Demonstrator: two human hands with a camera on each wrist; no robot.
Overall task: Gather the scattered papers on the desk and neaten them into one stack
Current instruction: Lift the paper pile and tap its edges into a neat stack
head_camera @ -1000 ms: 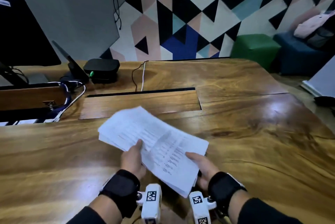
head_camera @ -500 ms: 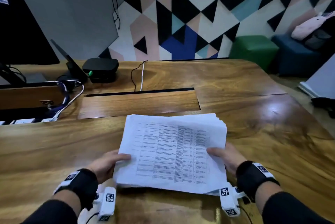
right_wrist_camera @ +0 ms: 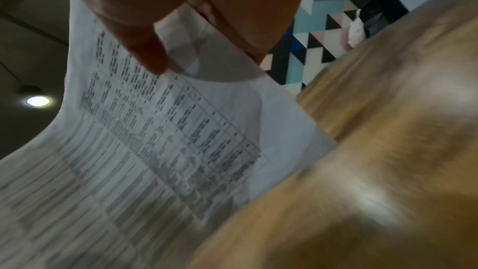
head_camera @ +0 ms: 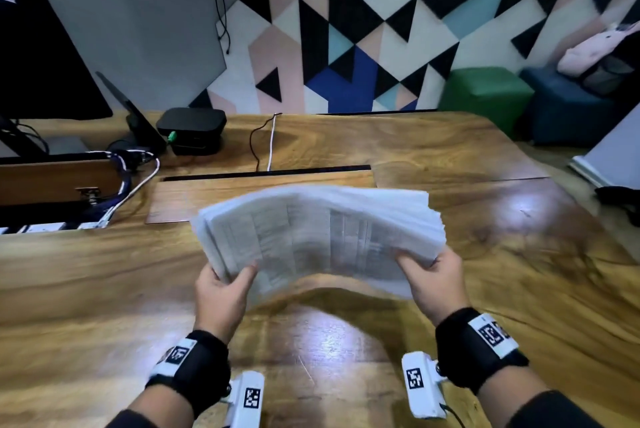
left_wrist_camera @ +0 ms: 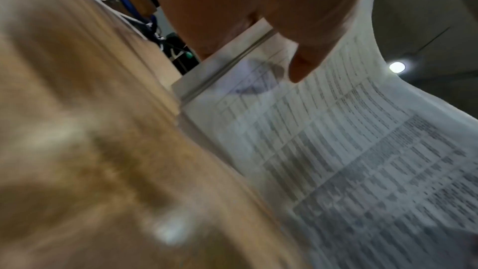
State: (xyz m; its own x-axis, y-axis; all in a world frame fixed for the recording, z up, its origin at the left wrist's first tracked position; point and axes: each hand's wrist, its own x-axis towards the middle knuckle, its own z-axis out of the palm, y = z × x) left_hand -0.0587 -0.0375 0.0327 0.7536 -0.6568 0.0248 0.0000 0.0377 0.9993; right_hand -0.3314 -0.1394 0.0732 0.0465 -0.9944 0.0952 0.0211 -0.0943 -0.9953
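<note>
A bundle of white printed papers hangs in the air above the wooden desk, bowed upward in the middle. My left hand grips its left edge, thumb on top. My right hand grips the right edge the same way. The sheet edges fan out unevenly at both ends. In the left wrist view my left hand pinches the papers, whose tables of text show from below. In the right wrist view my right hand holds the papers at a creased corner.
A black box and cables lie at the desk's far side, beside a dark monitor. A recessed wooden panel sits behind the papers. Green and blue stools stand by the patterned wall.
The papers lay flat on the desk under both hands half a second ago. Now both hands have lifted them off the desk and bent them into an arch.
</note>
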